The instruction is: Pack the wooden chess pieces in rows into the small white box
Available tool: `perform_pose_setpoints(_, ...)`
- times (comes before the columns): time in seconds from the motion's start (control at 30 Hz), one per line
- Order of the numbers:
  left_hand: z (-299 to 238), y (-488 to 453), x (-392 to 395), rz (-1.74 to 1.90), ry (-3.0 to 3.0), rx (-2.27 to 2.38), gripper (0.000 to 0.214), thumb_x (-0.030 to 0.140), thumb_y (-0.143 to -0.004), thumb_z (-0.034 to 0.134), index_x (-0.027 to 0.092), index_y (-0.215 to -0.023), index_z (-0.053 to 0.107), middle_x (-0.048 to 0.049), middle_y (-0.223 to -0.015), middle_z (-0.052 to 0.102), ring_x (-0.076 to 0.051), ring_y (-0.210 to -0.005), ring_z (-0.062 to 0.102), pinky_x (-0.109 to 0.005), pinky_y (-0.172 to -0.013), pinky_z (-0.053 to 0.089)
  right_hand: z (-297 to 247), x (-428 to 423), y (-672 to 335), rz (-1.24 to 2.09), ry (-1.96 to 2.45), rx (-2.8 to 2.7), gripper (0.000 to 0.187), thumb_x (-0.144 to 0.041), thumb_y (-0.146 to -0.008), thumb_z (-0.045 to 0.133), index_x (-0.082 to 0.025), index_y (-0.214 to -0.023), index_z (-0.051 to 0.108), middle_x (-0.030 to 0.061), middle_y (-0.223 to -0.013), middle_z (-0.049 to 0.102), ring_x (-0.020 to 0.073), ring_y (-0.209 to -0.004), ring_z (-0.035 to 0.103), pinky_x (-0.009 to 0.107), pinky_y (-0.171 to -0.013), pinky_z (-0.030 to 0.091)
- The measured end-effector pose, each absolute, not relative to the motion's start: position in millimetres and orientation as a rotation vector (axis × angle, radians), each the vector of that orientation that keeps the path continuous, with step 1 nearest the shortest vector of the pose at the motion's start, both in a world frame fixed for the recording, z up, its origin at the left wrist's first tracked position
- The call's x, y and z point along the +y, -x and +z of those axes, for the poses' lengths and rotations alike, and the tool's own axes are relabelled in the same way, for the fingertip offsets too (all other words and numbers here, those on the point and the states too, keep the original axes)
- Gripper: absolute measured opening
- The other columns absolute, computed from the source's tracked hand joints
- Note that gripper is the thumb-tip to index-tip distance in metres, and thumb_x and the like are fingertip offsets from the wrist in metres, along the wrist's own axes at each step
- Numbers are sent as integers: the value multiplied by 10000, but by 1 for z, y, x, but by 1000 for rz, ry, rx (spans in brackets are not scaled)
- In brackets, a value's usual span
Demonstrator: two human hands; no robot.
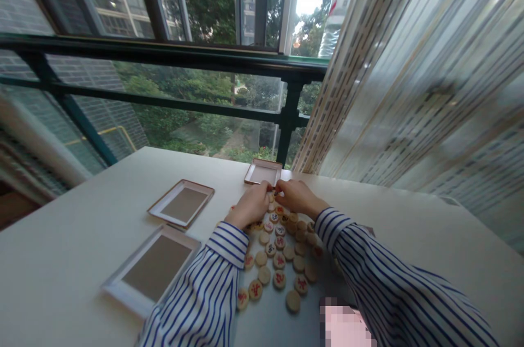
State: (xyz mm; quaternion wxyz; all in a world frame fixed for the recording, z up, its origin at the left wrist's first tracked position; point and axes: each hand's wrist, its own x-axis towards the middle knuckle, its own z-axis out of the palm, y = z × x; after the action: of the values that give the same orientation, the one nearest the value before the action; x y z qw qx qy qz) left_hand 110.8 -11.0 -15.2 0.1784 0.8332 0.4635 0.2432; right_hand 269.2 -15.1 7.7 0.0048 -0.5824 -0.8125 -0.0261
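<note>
- Two hands meet over the far end of the pile: the left hand (254, 206) and the right hand (301, 196), thumbs and index fingers bent inward, their tips nearly together.
- Whether either set of fingers is clamped on a piece cannot be told; the fingertips are small and partly hide what lies between them.
- More than two dozen xiangqi pieces (279, 261) lie below and between the hands, spreading toward the wearer between the forearms; overlaps prevent an exact count.
- Each is a round, thick disc, pale tan and wood-like; some show red characters, fewer show dark ones, and many show a plain face.
- Two sleeves (200, 295), white cloth with narrow navy stripes, flank the pieces.
- Three shallow rectangular trays with grey-brown floors: a small tray (260, 174) just beyond the fingers, a middle tray (186, 207) to the left, and a larger tray (158, 264) nearer, beside the left sleeve.
- One desk (380, 221), smooth and white, carries everything.
- Beyond it, one dark green railing (184, 58), a string-like curtain (409, 112) and one clear plastic bottle (338, 14).
</note>
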Motion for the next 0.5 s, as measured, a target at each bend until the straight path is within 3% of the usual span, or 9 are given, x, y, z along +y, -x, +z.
perform_pose_setpoints(0.5, -9, -106, -9, 662, -2345, 1392, 279, 130, -797, 365, 148, -1026, 523, -121, -940, 644, -202, -872, 596, -298, -757, 430, 8, -19, -268, -98, 1780, -2516, 203, -293, -807, 466, -195, -941, 582, 85, -934, 672, 220, -884, 604, 306, -706, 383)
